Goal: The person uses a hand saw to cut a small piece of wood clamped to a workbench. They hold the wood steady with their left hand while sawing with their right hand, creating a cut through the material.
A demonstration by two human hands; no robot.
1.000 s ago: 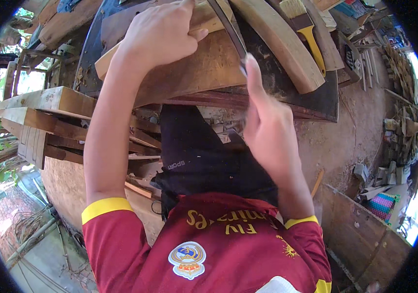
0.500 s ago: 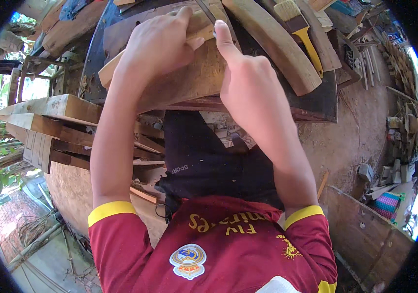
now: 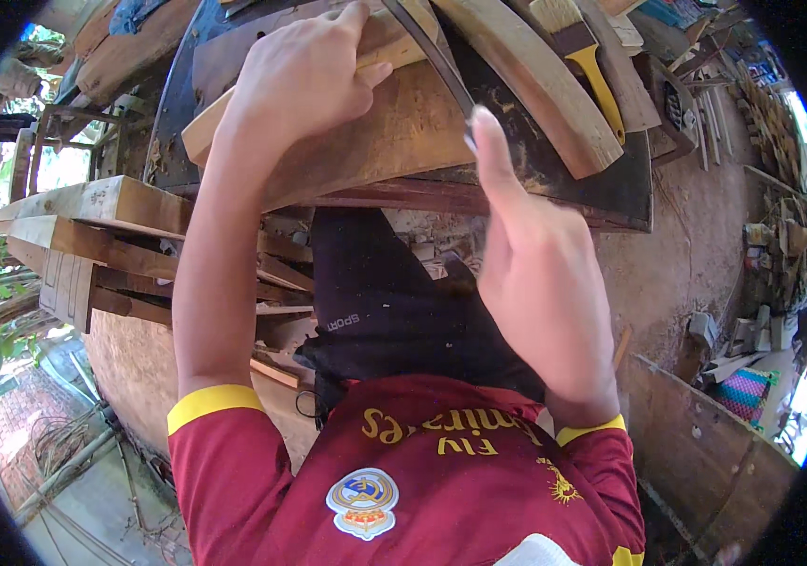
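Note:
My left hand (image 3: 304, 80) is closed over a pale wooden piece (image 3: 210, 127), pressing it on a broad brown board (image 3: 366, 141) on the workbench. Its thumb and forefinger lie toward the piece's right end. In my right hand (image 3: 545, 274), drawn back past the bench's near edge, is the grip end of a long, narrow dark metal blade (image 3: 436, 61). The blade runs up and away past the right end of the pale piece and leaves the picture at the top. It looks like a saw seen edge-on, but teeth and handle cannot be made out.
A thick curved timber (image 3: 554, 94) and a yellow-handled paintbrush (image 3: 597, 80) lie on the dark bench (image 3: 601, 198) to the right. Stacked beams (image 3: 111, 208) jut out at the left. A large plank (image 3: 705, 453) stands low at the right.
My right hand has pulled back toward me and to the right, and more of the blade shows. My left hand stays on the wooden piece.

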